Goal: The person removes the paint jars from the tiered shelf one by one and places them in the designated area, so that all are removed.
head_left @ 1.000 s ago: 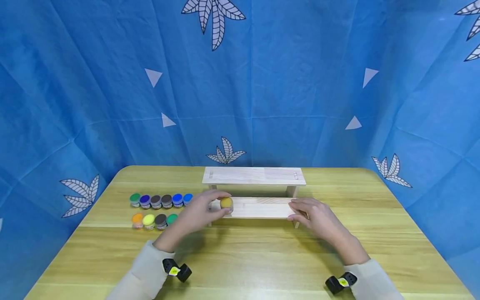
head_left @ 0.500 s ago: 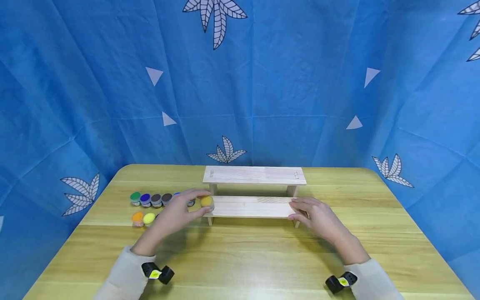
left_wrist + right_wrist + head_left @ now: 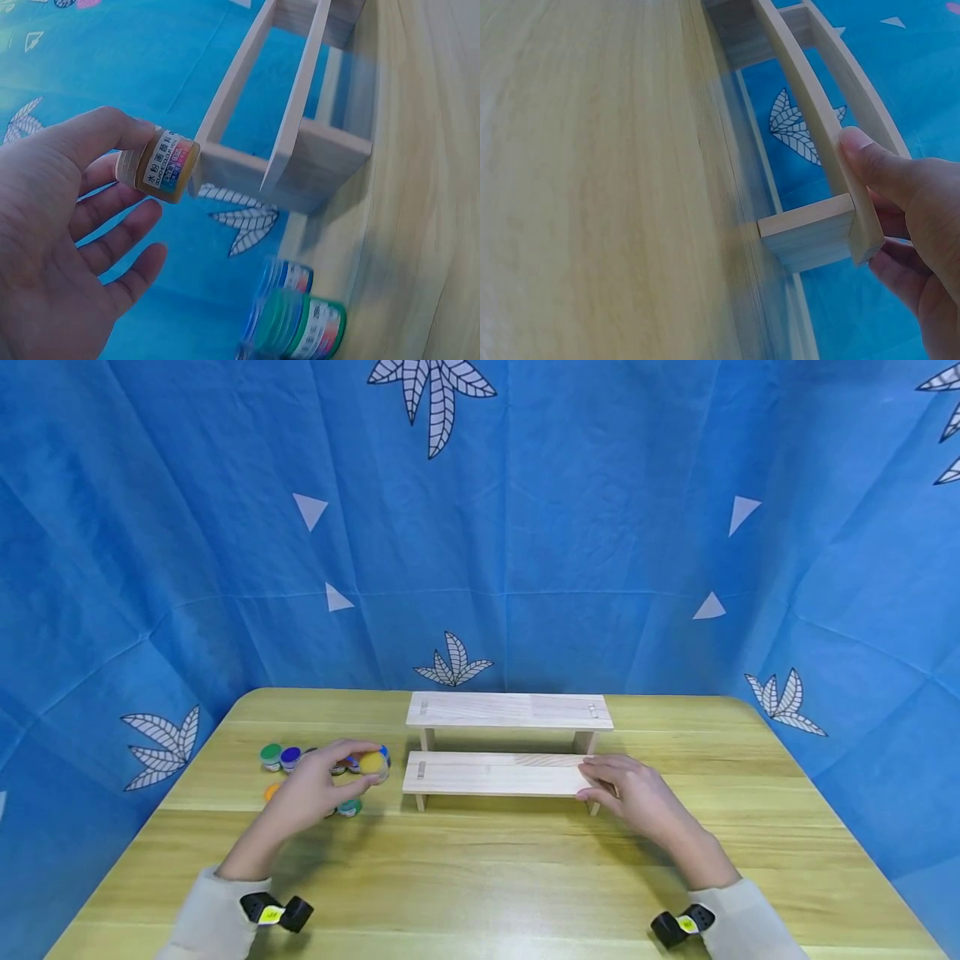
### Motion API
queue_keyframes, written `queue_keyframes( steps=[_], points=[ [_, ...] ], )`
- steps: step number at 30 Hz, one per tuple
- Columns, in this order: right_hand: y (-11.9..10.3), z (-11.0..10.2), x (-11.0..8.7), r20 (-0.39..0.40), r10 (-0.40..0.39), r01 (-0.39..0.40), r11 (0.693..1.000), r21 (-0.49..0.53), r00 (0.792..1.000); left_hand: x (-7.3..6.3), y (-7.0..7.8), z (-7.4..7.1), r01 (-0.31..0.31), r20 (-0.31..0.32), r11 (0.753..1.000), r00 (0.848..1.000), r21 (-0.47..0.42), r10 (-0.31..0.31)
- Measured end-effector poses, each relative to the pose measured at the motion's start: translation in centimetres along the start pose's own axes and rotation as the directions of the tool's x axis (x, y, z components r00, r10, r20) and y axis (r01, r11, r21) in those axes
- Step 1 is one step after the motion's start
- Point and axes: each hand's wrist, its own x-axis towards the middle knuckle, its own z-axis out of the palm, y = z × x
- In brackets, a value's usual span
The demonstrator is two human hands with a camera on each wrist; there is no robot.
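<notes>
In the head view my left hand [image 3: 311, 793] holds a small ochre-yellow paint jar [image 3: 372, 764] between thumb and fingers, above the table and left of the wooden rack. The left wrist view shows the jar tilted, its printed label [image 3: 166, 161] outward. My right hand [image 3: 633, 793] grips the right end of the rack's lower board [image 3: 487, 775]. Seen from the right wrist, the thumb lies on the board's front edge and the other fingers go behind its end. The rack's upper board [image 3: 510, 710] stands behind and higher, untouched.
Several paint jars stand in two rows left of the rack, partly hidden by my left hand. Among them are a green jar [image 3: 271, 757], a purple jar [image 3: 290, 759], an orange jar [image 3: 272, 791] and another green jar [image 3: 349, 808]. A blue cloth [image 3: 600, 527] hangs behind the table [image 3: 487, 877].
My left hand has carried the ochre-yellow jar leftward, from over the lower board's left part to beside the jar rows. The right hand has stayed on the rack.
</notes>
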Motion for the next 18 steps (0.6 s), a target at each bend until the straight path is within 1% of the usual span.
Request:
queue_keyframes(
  steps=[6, 15, 18],
  points=[
    [-0.1, 0.0, 0.0, -0.012, -0.005, 0.005, 1.000, -0.007, 1.000, -0.6, -0.8, -1.1, 0.029, 0.003, 1.000, 1.000, -0.001, -0.029],
    [-0.1, -0.1, -0.1, -0.005, 0.003, -0.003, 1.000, 0.004, 1.000, -1.7, -2.7, -2.8, 0.063, -0.001, 0.998, 0.998, -0.024, -0.063],
    [-0.1, -0.1, -0.1, -0.001, 0.006, -0.006, 1.000, 0.002, 1.000, -2.1, -3.4, -3.4, 0.096, 0.004, 0.995, 0.995, -0.039, -0.096]
  ],
)
